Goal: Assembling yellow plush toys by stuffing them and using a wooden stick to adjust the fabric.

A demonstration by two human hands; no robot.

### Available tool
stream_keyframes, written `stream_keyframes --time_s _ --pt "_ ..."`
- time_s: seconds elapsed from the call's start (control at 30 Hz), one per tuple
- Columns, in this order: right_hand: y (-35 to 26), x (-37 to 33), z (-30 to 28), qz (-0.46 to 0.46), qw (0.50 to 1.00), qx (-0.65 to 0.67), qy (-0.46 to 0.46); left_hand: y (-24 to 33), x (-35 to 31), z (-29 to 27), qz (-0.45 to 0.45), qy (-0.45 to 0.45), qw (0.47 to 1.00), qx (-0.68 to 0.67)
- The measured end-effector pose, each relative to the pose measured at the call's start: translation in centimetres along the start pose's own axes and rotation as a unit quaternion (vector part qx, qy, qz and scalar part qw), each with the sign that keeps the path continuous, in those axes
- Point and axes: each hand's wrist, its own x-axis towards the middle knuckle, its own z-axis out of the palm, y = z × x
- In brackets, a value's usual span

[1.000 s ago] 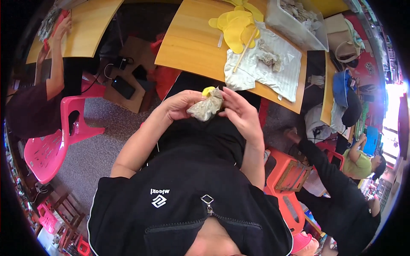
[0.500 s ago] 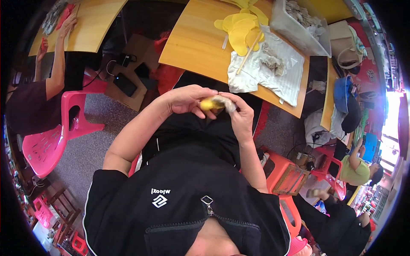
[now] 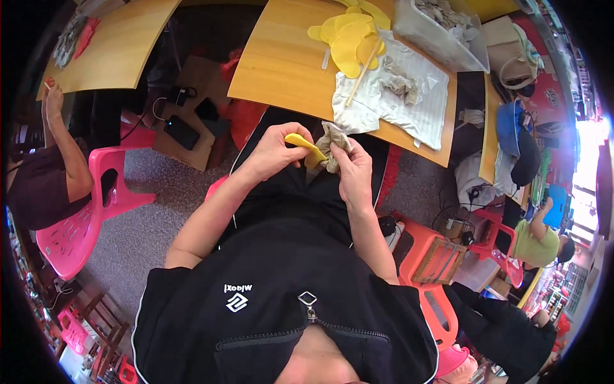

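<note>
Yellow, bendy-looking stuff is the thing here: a curved yellow piece (image 3: 311, 148) sits just above the middle of the frame, pinched between the thumb and fingers of the left hand (image 3: 274, 150). The right hand (image 3: 355, 173) is grasping a crumpled greyish cloth (image 3: 332, 148) right up against it, so both hands are busy, over the lap. My read is that the step is handling the two bits together where they meet, but the fingers cover part of that spot, so I can't tell whether they're joined or only touching. I'd guess the next move calls for a light pinch on both sides and a better look at that edge. Up top, just past the hands, is the wooden table (image 3: 275, 64), with a heap of yellow cut-outs (image 3: 348, 38) near its upper edge. A thin stick (image 3: 362, 73) lies slantwise from those down onto a white striped cloth (image 3: 428, 118), and a crumpled clump (image 3: 400, 83) sits on that cloth too. A pale plastic bin (image 3: 441, 51) of scraps takes up the upper right. Nothing blocks the hands themselves, imo, but anyone setting stuff down on the right half of the table would probably have to work around that cloth, stick and clump.
</note>
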Motion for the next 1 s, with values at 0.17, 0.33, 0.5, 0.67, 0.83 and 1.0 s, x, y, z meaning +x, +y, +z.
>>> stream_keyframes --time_s 0.17,0.33,0.5,0.67,0.83,1.0 --pt "0.1 0.1 0.4 -0.047 0.998 -0.017 0.025 0.5 -0.4 -0.6 0.179 -0.034 0.981 0.065" --pt "-0.1 -0.1 0.7 -0.067 0.995 -0.064 0.041 2.5 -1.0 -0.3 0.023 0.021 0.998 0.054" --pt "-0.3 -0.3 0.9 -0.095 0.983 -0.151 0.047 2.7 -1.1 0.3 0.128 0.030 0.938 0.321" --pt "-0.2 -0.4 1.0 -0.111 0.967 -0.218 0.075 2.2 -0.3 0.6 0.155 0.020 0.915 0.373" --pt "-0.1 -0.2 0.1 -0.109 0.971 -0.196 0.079 2.2 0.8 0.0 0.203 -0.098 0.897 0.380" --pt "0.4 -0.2 -0.4 -0.071 0.975 -0.203 0.058 2.3 1.7 -0.8 0.195 -0.178 0.887 0.379"
